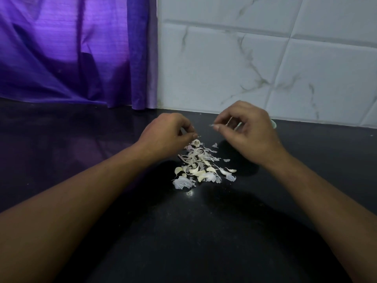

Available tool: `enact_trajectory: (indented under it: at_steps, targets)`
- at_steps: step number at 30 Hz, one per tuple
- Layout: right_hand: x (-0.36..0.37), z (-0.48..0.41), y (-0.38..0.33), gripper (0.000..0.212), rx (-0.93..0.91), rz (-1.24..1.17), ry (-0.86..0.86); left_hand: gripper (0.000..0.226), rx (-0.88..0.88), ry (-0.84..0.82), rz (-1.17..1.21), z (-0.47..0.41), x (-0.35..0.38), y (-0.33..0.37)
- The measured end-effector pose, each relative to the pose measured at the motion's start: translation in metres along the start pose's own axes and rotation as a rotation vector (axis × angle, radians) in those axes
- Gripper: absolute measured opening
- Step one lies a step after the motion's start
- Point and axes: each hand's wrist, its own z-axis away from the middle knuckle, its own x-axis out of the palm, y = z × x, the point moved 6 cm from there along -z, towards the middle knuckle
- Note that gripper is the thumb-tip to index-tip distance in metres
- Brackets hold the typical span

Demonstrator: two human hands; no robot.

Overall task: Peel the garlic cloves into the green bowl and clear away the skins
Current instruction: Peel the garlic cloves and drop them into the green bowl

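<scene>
Loose garlic skins and cloves [201, 169] piled on bench [183, 231], just near of both hands. Left hand [167, 133] grip curled at the pile's far edge, contents unclear. Right hand [250, 132] grip pinches skin sliver [211, 125] above the pile, green bowl [274, 123] mostly hidden behind it.

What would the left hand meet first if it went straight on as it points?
Likely the right hand, just across a small gap from the left hand, above the skins; depth is unclear.

left hand [170, 134] and right hand [250, 130] hover, fingers curled, over garlic skins [201, 167] on a black counter [102, 160].
</scene>
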Motion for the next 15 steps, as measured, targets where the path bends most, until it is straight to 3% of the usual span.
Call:
enact_trajectory:
  at_steps: [6, 11, 13, 15]
  targets:
    - [0.038, 0.014, 0.001, 0.017, 0.185, -0.183, -0.41, 0.011, -0.048, 0.032, 0.004, -0.002, -0.003, -0.013]
    - [0.049, 0.02, 0.001, 0.021, 0.241, -0.22, -0.576, 0.012, -0.023, 0.015, 0.009, -0.002, -0.001, -0.012]
    - [0.051, 0.021, 0.001, 0.033, 0.266, -0.244, -0.599, 0.015, -0.017, -0.072, -0.039, -0.004, -0.001, -0.01]
    - [0.052, 0.022, 0.0, 0.038, 0.271, -0.255, -0.608, 0.021, -0.032, -0.266, -0.078, -0.004, -0.001, -0.009]
